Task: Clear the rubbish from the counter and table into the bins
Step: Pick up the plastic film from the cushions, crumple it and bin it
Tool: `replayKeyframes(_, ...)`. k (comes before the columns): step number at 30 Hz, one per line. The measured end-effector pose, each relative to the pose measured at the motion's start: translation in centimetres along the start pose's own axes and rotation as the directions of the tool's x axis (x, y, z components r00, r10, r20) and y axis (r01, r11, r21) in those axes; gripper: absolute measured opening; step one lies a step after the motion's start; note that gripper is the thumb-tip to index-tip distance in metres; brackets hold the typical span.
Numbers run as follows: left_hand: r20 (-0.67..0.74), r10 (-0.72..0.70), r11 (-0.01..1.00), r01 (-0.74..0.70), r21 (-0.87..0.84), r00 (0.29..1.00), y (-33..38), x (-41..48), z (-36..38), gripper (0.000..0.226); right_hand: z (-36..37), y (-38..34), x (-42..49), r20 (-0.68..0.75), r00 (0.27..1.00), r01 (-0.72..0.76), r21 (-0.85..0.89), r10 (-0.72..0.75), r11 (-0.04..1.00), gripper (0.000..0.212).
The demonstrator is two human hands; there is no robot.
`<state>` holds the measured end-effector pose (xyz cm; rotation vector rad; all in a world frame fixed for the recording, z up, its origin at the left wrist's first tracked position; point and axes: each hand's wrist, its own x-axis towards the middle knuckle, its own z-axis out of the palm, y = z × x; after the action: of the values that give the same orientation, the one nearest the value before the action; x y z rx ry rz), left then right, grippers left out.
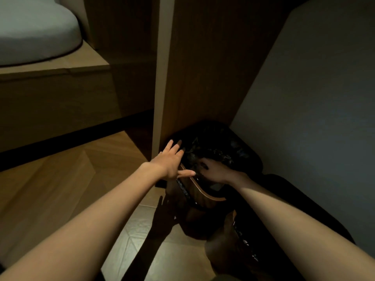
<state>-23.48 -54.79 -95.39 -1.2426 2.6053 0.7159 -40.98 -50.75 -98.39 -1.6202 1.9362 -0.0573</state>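
A dark wood-sided bin with a black bag liner stands on the floor in a dim corner. My left hand hovers over the bin's left rim, fingers spread, thumb at the rim, holding nothing. Inside the bin's mouth, my right hand sits in shadow with its fingers curled down against the liner; whether it holds anything is hidden by the dark. A second dark bin with a black liner stands right of the first, under my right forearm.
A wooden cabinet panel rises just behind the bins, a pale wall closes the right side. A low wooden platform with a white cushion lies at upper left. Wood floor spreads to the left.
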Motion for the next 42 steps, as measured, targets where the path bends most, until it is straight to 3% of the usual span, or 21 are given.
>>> replayKeyframes(2,-0.025,0.011,1.000,-0.010,0.012,1.000,0.0,-0.3,0.2,0.086,0.6,-0.4,0.0,0.147,0.989,-0.008,-0.058,0.016,0.998,0.053)
replayKeyframes(4,-0.044,0.021,0.998,-0.019,0.059,0.999,-0.2,-0.6,0.5,0.081,1.1,-0.2,0.0,0.203,0.979,0.004,-0.086,0.014,0.996,0.056)
replayKeyframes(7,-0.042,0.037,0.994,-0.032,0.104,0.998,-0.7,-0.9,0.7,0.076,0.4,-0.2,-0.6,0.049,0.999,-0.004,-0.024,0.005,1.000,0.046)
replayKeyframes(11,-0.097,0.059,0.992,-0.047,0.121,0.994,-0.7,-1.3,0.2,0.068,-1.6,0.2,-2.2,-0.138,0.990,-0.004,-0.091,-0.009,0.996,0.044)
replayKeyframes(17,-0.270,-0.045,0.998,0.030,-0.060,0.962,0.4,-2.9,-0.8,0.053,-3.3,-2.3,-5.6,-0.351,0.936,0.002,0.035,0.011,0.999,0.033)
replayKeyframes(23,-0.295,-0.151,0.986,0.123,-0.111,0.944,2.7,-8.0,-3.4,0.049,-4.8,-7.4,-10.3,-0.347,0.936,-0.031,0.098,0.063,0.995,0.035)
replayKeyframes(27,-0.291,-0.188,0.982,0.174,-0.076,0.938,4.4,-12.0,-7.6,0.047,-7.0,-11.6,-13.9,-0.308,0.949,-0.082,-0.019,0.072,0.996,0.038)
replayKeyframes(30,-0.258,-0.238,0.971,0.230,-0.061,0.936,6.0,-15.4,-11.2,0.047,-9.2,-14.5,-16.6,-0.301,0.953,-0.064,-0.076,0.038,0.995,0.037)
replayKeyframes(34,-0.223,-0.334,0.942,0.332,-0.048,0.916,8.0,-20.6,-16.6,0.047,-13.2,-18.7,-21.0,-0.276,0.960,-0.047,-0.008,0.043,0.999,0.037)
replayKeyframes(42,-0.326,-0.372,0.928,0.360,-0.101,0.869,14.0,-31.2,-27.0,0.047,-22.5,-25.2,-31.5,-0.275,0.959,0.082,0.052,-0.065,0.995,0.036)
